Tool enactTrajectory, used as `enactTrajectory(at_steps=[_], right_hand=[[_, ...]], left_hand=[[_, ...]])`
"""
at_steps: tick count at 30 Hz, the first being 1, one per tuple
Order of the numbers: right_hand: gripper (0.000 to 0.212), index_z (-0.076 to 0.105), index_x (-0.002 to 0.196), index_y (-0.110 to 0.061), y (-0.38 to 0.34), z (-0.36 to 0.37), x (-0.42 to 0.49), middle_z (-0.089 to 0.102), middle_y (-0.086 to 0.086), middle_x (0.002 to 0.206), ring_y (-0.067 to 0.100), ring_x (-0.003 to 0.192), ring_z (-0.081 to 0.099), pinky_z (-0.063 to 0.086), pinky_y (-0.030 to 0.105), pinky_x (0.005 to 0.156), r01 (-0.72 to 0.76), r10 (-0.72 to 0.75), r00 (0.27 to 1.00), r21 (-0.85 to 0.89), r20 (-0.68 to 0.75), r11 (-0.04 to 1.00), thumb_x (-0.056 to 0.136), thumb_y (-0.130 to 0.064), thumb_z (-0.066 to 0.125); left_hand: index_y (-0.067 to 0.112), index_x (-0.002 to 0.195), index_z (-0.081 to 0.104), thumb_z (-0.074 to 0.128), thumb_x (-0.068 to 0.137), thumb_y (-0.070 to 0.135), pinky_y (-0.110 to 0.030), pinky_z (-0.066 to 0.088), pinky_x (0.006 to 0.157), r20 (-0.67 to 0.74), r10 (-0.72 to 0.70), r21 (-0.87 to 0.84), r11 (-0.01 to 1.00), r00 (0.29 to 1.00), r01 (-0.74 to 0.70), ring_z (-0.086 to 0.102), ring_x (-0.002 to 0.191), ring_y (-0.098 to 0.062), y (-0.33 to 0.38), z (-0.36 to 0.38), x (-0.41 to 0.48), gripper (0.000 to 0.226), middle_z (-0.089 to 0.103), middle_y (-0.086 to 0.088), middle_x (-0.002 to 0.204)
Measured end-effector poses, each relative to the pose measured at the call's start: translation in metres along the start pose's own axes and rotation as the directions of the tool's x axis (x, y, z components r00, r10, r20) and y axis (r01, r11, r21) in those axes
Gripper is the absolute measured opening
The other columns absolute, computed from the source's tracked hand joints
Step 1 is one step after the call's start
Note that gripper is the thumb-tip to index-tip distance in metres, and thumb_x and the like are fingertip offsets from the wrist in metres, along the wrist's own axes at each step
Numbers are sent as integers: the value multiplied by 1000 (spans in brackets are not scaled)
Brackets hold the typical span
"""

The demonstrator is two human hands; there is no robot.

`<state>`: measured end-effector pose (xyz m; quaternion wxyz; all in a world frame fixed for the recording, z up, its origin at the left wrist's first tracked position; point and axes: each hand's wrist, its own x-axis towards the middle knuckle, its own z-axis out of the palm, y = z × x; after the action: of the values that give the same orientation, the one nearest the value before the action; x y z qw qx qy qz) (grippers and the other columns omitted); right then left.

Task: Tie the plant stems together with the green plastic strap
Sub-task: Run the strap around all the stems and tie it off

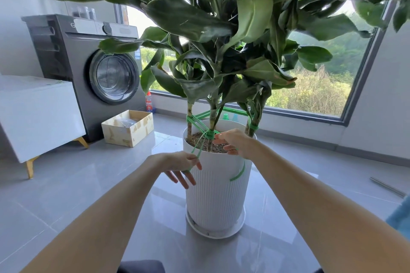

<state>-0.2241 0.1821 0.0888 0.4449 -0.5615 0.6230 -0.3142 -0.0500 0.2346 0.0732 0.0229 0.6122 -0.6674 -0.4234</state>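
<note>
A tall leafy plant grows from a white ribbed pot (216, 195) on the floor. Its stems (211, 122) are linked by a green plastic strap (197, 124) that runs from the left stem to the middle one and on to the right stem. The strap is wound around the middle stem just above the soil. My left hand (179, 165) pinches one loose strap end in front of the pot's left rim. My right hand (233, 141) holds the other end over the soil, and its tail (238, 174) hangs down the pot's front.
A grey washing machine (88, 73) stands at the left, with a white cabinet (37, 115) before it and an open cardboard box (128, 127) on the floor. A large window (310, 86) is behind the plant. A metal rod (387, 186) lies at right.
</note>
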Motion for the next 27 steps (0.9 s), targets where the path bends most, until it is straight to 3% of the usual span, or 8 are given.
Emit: enactTrajectory(at_steps=[4,9,12,15,18,21,24,27], right_hand=[[24,65,112,-10,2,5,0,67,4,115,17,86,51,45,25,65,-46,45,999,48,20,998,93,-24,58],[17,64,101,-14,-2,27,-7,66,-1,115,16,85,54,43,30,73,-84,75,990,72,118,994,96,-25,51],[15,63,83,-18,-5,36,-7,68,0,106,13,77,53,41,32,76,-82,65,992,171,105,982,95,-22,56],[14,58,81,-13,-3,39,-5,67,3,87,12,71,56,47,28,67,-93,67,994,327,88,941,95,-13,56],[15,57,81,-8,-1,38,-7,63,5,77,13,67,59,52,30,72,-82,50,994,376,96,923,95,-7,53],[10,58,87,-5,-1,35,-9,62,6,73,13,63,59,54,28,64,-50,27,997,328,74,943,96,-5,52],[10,57,86,-2,0,31,-11,60,10,68,16,55,59,54,26,49,-52,32,997,307,70,950,95,-2,53],[4,56,93,0,0,30,-13,57,11,68,19,53,59,56,28,45,-75,54,995,288,80,955,94,-2,53]], left_hand=[[28,129,48,24,103,40,-32,52,85,84,-65,-2,998,994,65,68,99,-22,-1,4,-3,37,67,-4,118],[39,136,42,27,100,46,-37,50,90,95,-113,105,989,989,103,58,117,-25,-3,7,-4,40,46,-7,143],[42,137,40,27,100,47,-36,49,89,55,-116,110,988,992,110,46,129,-29,-7,7,-5,40,28,-2,154],[39,142,33,31,100,42,-38,48,93,25,-129,82,989,991,126,44,131,-30,-15,5,-6,42,22,1,156],[22,150,16,39,99,38,-40,49,95,-33,-212,119,970,977,214,55,121,-25,-29,0,-6,57,29,-4,153],[3,144,24,42,98,41,-42,52,92,-77,-294,84,950,953,300,63,109,-23,-43,-7,-8,62,51,-3,139],[3,144,18,31,98,50,-44,50,95,-58,-387,104,915,920,391,65,103,-23,-58,-12,-12,67,59,-5,130],[3,145,22,31,96,52,-44,51,94,-54,-467,197,862,883,468,66,102,-27,-75,-16,-13,70,58,-8,131]])
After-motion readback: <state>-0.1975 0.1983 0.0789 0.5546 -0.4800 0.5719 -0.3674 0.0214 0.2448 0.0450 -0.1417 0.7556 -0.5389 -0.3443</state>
